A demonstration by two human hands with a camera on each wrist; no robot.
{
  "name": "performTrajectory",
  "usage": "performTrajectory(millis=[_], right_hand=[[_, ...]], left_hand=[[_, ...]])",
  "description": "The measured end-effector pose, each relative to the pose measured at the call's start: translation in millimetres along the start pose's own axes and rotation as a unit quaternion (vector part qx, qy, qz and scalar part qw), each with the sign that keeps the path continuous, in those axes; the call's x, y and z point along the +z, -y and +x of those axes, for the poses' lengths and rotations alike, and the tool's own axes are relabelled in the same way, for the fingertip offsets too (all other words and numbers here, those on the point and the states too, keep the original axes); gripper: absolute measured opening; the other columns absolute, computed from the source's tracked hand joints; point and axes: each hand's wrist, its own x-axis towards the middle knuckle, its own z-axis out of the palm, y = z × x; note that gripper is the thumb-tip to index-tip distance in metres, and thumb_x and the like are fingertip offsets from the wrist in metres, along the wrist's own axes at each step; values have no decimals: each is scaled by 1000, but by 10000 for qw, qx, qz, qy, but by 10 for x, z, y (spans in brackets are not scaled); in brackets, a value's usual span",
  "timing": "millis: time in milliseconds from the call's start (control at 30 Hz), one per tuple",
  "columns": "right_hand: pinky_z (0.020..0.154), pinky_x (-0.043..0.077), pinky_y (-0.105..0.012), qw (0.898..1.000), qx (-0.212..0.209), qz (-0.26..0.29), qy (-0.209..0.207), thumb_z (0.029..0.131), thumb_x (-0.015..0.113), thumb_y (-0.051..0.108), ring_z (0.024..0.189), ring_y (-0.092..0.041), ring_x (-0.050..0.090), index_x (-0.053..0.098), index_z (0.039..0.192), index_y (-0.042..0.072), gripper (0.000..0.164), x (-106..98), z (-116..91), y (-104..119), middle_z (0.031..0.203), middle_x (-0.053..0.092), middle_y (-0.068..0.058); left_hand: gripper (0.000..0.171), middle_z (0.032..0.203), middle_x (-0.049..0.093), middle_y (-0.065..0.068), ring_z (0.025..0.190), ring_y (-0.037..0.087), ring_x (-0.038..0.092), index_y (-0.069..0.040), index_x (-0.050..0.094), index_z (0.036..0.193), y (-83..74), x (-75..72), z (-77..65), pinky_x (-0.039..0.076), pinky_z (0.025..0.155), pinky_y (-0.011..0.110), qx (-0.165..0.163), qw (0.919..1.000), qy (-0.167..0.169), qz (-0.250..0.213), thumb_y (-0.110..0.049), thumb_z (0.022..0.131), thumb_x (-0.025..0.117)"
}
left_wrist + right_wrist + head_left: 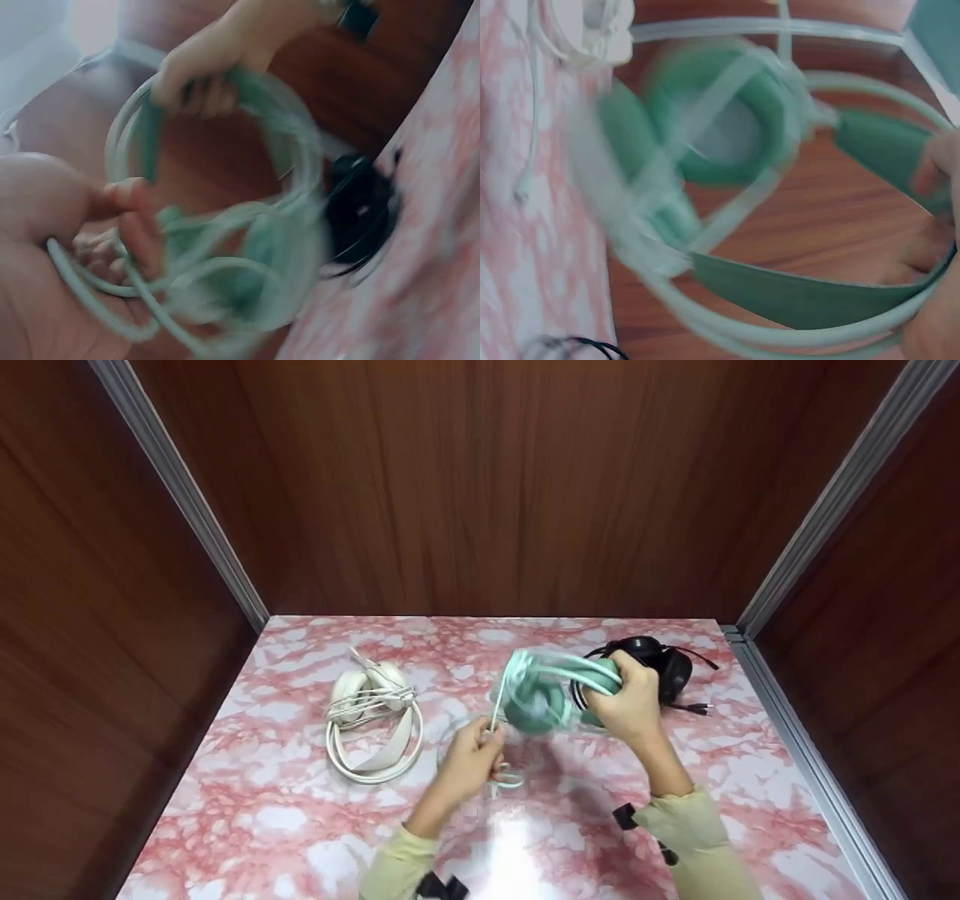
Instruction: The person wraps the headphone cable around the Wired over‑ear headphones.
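Observation:
Green headphones [534, 709] hang tilted above the marbled table, blurred by motion. My right hand [628, 699] grips them by the headband [802, 300], fingers curled round its green strap and pale outer bands. To the left and a little lower, my left hand [471, 759] pinches the pale green cable [496, 701], which runs taut up to the earcups. A loop of that cable [90, 304] passes round the left palm, and a short end hangs below the fingers. In the right wrist view the green ear cushion [660, 142] faces the camera.
White headphones [375, 720], their cord wound round the earcups, lie on the table [285, 817] at the left. Black headphones [660, 660] with loose plugs lie behind my right hand. Brown wood panels [480, 495] and metal edge rails [795, 765] enclose the table.

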Motion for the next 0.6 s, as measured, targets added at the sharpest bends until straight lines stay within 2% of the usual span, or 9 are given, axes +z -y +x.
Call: performTrajectory(millis=[100,167,300,367,433,500,567,600], right_hand=[[48,32,-21,9945,316,115,-994,60,70,-4,53,-10,42,55,69,4,19,105,-19,-21,57,47,5],[50,31,-21,9862,623,310,-1500,62,68,-7,55,-10,41,55,69,1,17,137,-10,-29,58,46,3],[50,32,-21,9631,1157,1087,-2173,65,62,-14,56,-8,40,51,68,-3,16,127,48,-22,60,43,2],[50,31,-21,9519,1225,1469,-2394,66,59,-17,55,-8,39,51,68,-3,17,93,67,-12,59,42,2],[49,31,-21,9373,1309,1928,-2592,65,57,-18,54,-7,38,51,67,-2,18,46,92,20,58,42,3],[47,31,-21,9183,1349,2595,-2668,67,54,-18,51,-8,38,51,67,-1,18,-10,122,62,57,41,2],[43,32,-22,8834,1402,3444,-2852,68,49,-17,46,-9,38,48,67,0,17,-87,153,115,54,40,0],[41,31,-22,8609,1411,3862,-2997,69,47,-17,44,-9,37,47,67,0,17,-138,176,145,52,39,0]], left_hand=[[16,59,52,2,51,15,54,-2,57,97,143,184,-82,53,52,36,106,9992,-44,-382,-15,102,51],[13,60,54,2,53,17,57,-4,58,96,262,283,-132,54,53,35,177,9993,37,-317,-15,101,52],[12,63,57,-2,55,11,53,-6,59,93,553,356,-175,44,50,24,407,9982,196,388,-15,100,54],[12,66,55,-4,57,8,49,-7,59,91,693,331,-161,41,51,22,588,9931,109,1007,-14,100,55],[13,68,54,-6,59,7,47,-10,59,88,824,286,-124,40,53,23,791,9803,-61,1809,-15,99,56],[11,68,52,-8,60,9,49,-12,58,87,947,236,-92,41,54,27,991,9576,-242,2693,-15,98,57],[12,67,50,-10,62,11,50,-16,58,86,1075,210,-90,42,59,31,1029,9319,-326,3464,-16,98,57],[13,65,50,-10,62,12,51,-17,57,85,1139,207,-101,41,62,33,992,9233,-323,3697,-17,98,57]])
